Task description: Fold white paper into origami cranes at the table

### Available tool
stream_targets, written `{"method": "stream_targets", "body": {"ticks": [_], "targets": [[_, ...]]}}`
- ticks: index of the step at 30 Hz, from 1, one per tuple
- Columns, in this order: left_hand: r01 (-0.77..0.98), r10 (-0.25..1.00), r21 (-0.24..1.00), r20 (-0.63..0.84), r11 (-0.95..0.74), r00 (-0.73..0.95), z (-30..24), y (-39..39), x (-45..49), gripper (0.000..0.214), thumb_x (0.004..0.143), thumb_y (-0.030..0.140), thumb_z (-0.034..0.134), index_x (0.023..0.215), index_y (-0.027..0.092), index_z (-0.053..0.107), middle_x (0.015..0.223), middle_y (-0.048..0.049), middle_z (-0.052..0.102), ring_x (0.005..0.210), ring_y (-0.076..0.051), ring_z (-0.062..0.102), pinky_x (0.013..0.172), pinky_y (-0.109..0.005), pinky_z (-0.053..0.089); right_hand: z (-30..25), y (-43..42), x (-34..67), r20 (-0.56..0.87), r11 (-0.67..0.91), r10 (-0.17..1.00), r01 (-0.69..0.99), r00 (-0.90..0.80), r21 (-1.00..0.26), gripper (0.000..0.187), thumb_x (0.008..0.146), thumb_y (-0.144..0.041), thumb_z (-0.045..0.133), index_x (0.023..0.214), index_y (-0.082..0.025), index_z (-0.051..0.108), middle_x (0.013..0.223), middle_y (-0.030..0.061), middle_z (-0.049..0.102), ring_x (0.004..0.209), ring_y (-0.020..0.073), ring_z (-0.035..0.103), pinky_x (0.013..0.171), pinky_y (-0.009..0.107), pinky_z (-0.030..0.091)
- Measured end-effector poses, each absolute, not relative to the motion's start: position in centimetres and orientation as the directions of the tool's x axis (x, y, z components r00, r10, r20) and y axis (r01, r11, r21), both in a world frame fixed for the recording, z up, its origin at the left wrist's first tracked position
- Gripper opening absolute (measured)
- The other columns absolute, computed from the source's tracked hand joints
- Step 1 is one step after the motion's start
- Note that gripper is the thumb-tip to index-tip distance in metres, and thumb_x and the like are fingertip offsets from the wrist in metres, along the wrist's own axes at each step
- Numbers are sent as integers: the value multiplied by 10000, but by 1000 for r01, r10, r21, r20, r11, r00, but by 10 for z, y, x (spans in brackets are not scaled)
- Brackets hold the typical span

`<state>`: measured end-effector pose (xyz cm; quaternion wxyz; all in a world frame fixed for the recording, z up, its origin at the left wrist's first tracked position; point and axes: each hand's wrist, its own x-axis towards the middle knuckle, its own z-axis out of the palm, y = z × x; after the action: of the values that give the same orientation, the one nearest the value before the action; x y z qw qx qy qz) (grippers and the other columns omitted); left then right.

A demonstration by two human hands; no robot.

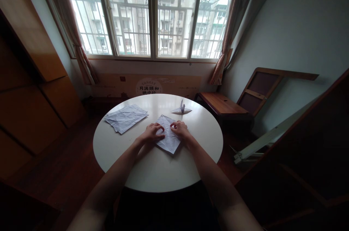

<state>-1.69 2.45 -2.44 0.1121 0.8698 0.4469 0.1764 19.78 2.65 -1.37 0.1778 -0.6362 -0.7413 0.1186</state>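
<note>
A creased sheet of paper [169, 143] lies on the round white table in front of me, one corner pointing toward me. My left hand [152, 131] rests at its left side, with fingers curled and thumb drawn toward them on the paper. On the opposite side, my right hand [180, 129] is bent in the same pinch at the sheet's right edge. Both hands look closed on the paper, though the fingertips are small in view. A folded paper crane [182, 108] stands just beyond my right hand. Farther left lies a stack of crumpled, creased sheets [127, 117].
The round white table [160, 178] has its near edge below my forearms. Beyond it is a long printed box [174, 82] under the barred window [152, 13]. A wooden bench [222, 103] is at the right, with cabinets [32, 114] at the left.
</note>
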Motion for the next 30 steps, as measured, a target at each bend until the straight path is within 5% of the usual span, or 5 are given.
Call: {"method": "stream_targets", "body": {"ticks": [30], "targets": [[732, 814, 358, 206, -580, 544, -25, 24, -17, 430, 786, 557, 609, 1132, 305, 651, 1233, -51, 560, 1158, -295, 489, 1064, -475, 320, -12, 25, 198, 107, 157, 987, 901, -124, -405, 272, 845, -376, 546, 1055, -285, 693, 1043, 59, 608, 1013, 229, 533, 866, 341, 385]]}}
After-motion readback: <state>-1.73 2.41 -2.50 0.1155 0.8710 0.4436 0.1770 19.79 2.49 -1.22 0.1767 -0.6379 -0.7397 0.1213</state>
